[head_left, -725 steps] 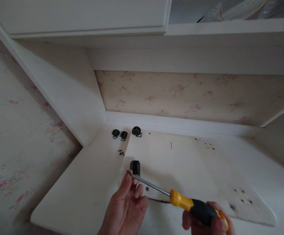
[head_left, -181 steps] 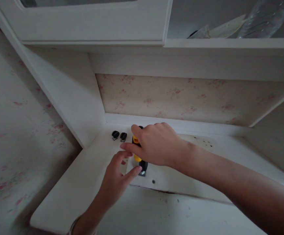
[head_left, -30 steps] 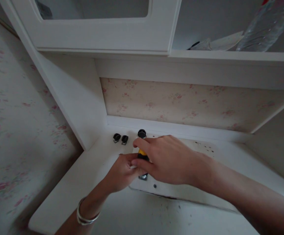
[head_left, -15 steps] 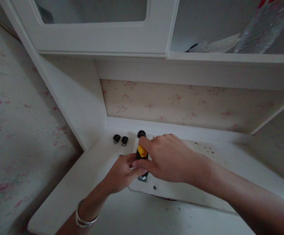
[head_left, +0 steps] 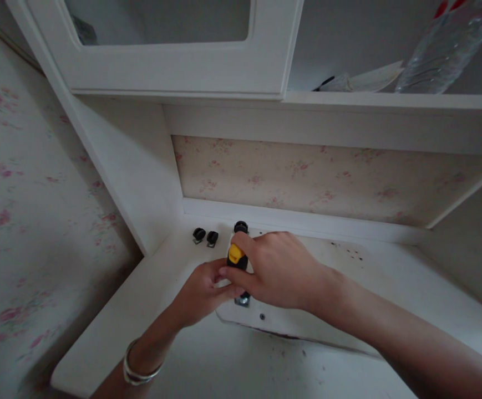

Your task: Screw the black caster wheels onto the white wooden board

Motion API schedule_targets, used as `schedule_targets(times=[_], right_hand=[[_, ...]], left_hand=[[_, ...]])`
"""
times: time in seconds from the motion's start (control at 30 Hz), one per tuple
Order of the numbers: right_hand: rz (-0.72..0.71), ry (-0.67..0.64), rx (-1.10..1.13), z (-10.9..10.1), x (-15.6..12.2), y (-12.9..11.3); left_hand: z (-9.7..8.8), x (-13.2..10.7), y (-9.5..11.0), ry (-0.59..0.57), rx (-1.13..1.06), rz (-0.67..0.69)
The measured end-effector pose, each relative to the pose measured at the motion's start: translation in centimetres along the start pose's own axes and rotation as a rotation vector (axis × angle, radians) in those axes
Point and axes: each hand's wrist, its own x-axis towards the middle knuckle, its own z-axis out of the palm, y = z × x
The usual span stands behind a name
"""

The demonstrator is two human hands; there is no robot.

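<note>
My right hand [head_left: 284,270] is wrapped round a screwdriver [head_left: 236,255] with a black and yellow handle, pointing down at a white board [head_left: 307,321]. Below and left of it, my left hand [head_left: 203,293] is closed, its thumb against a small black caster [head_left: 244,299] with a metal plate on the board. The screwdriver's tip and most of the left fingertips are hidden behind the handle and right hand. Just beyond my right hand, another black caster [head_left: 241,226] stands at the board's far corner.
Two loose casters, a left one [head_left: 199,235] and a right one [head_left: 212,238], lie on the white desk [head_left: 174,255]. A screw [head_left: 262,316] sits in the board near its front edge. Overhead are a cabinet door [head_left: 174,69] and a shelf with a plastic bottle [head_left: 444,55].
The screwdriver handle has tilted slightly left, and my right hand has shifted a little left with it. My left hand stays by the caster. The view has moved slightly.
</note>
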Motion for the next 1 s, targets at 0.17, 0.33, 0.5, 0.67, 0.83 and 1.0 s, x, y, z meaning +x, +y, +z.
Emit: schedule_targets(times=[0.17,0.33,0.5,0.67,0.83,1.0], right_hand=[[0.045,0.002,0.007,0.4,-0.2,0.1],[0.071,0.005,0.008,0.7,-0.9,0.5],[0.077,0.026,-0.042,0.9,-0.9,0.2],[0.137,0.106,-0.106,1.5,-0.9,-0.4],[0.174,0.130,-0.134,1.7,-1.6,-0.6],[0.200,0.125,-0.117,1.8,-2.2,-0.5]], left_hand=[[-4.1,0.0,-3.1,0.386,-0.176,-0.057],[-8.4,-0.3,-8.5,0.377,0.372,-0.240],[-8.4,0.1,-13.0,0.261,0.683,-0.247],[-6.8,1.6,-14.2,0.185,0.888,-0.192],[-5.4,2.7,-13.9,0.067,1.016,-0.078],[-4.1,2.9,-13.9,0.026,1.131,-0.031]])
